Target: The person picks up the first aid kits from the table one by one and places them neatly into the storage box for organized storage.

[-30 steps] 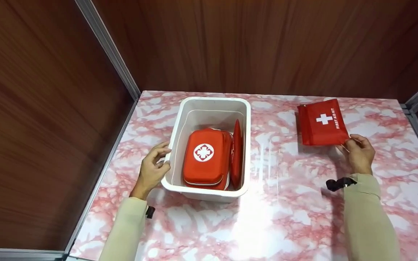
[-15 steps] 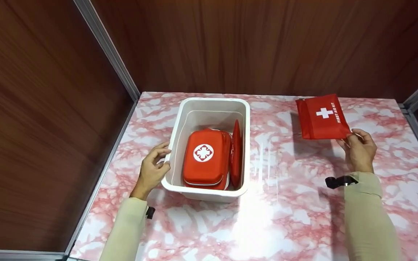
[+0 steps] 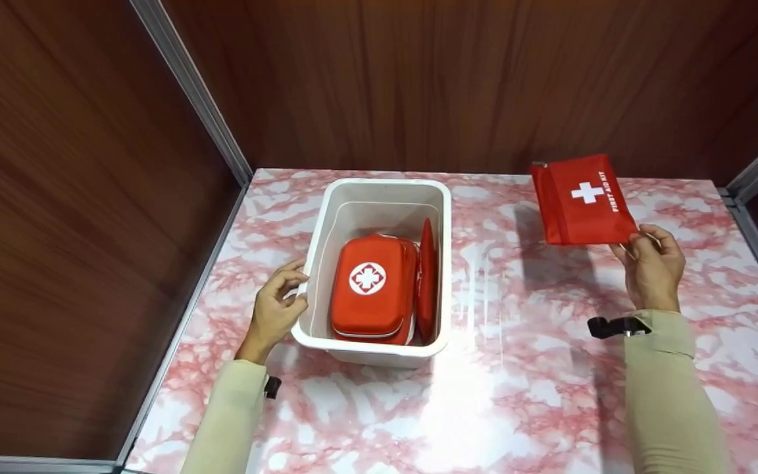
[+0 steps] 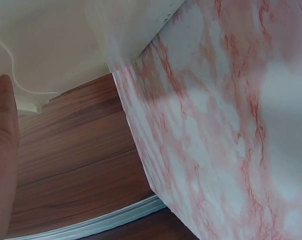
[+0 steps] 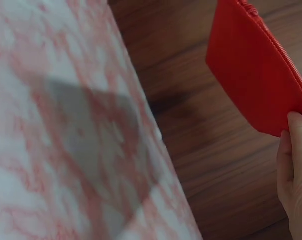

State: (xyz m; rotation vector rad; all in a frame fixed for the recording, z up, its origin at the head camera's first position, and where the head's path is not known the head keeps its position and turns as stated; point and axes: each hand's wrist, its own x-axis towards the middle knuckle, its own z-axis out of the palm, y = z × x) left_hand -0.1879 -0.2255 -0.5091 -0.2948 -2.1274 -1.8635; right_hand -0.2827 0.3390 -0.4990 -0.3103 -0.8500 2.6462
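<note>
A red first aid kit pouch (image 3: pixel 563 207) with a white cross hangs above the table at the right of the head view. My right hand (image 3: pixel 656 270) pinches its lower right corner; the right wrist view shows the zipped edge of the pouch (image 5: pixel 256 75) and the fingers on its corner. At the left rim of a white plastic bin (image 3: pixel 445 276), my left hand (image 3: pixel 276 311) grips with curled fingers. Inside the bin lies a red hard case (image 3: pixel 369 313) with a round cross emblem, on top of another red item. A flat red item (image 3: pixel 428 283) stands on edge beside them.
The bin stands on a marbled pink and white tabletop (image 3: pixel 537 408). Wood-grain panels (image 3: pixel 458 79) rise behind and to the left, with metal corner strips (image 3: pixel 195 92). A shadow of the pouch falls on the tabletop.
My right hand has raised the first aid kit pouch up off the table, and its shadow has spread apart from it. My left hand and the bin have stayed in place.
</note>
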